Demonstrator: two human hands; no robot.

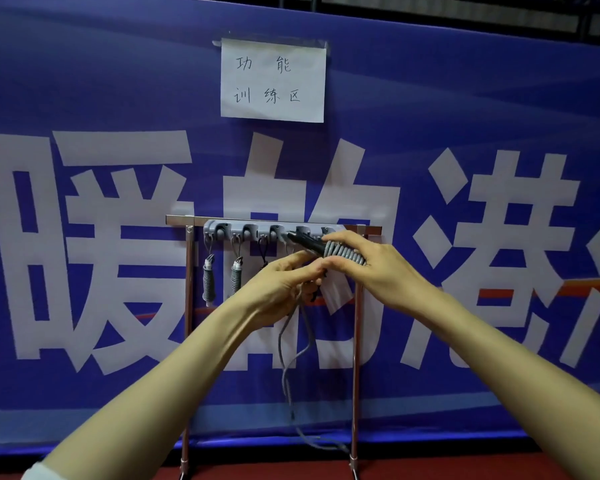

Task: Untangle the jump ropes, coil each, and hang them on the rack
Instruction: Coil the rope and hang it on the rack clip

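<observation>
Where: I am looking at both bare arms stretched forward, hands meeting in front of the rack (189, 306), which stands against a blue banner (84, 81).
Right hand: the right hand (378, 268) reaches in from the right, back of the hand up, fingers curled over the grey coil (343, 252) of a jump rope. The rope's black handle (305, 241) pokes out to the left.
Left hand: the left hand (281, 289) comes up from below, thumb and fingertips pinching the rope right beside the coil, touching the right thumb.
Hands together: both are closed on the same rope, close in front of the hook strip (257, 230).
Loose tail: the loose tail (286, 358) drops from the left hand, between the rack's legs, to the red floor (291, 469).
Already hung: a coiled rope (208, 282) and a second coiled rope (235, 278) hang from the strip's two leftmost hooks.
Above: I see a handwritten paper sign (272, 79) taped to the banner.
</observation>
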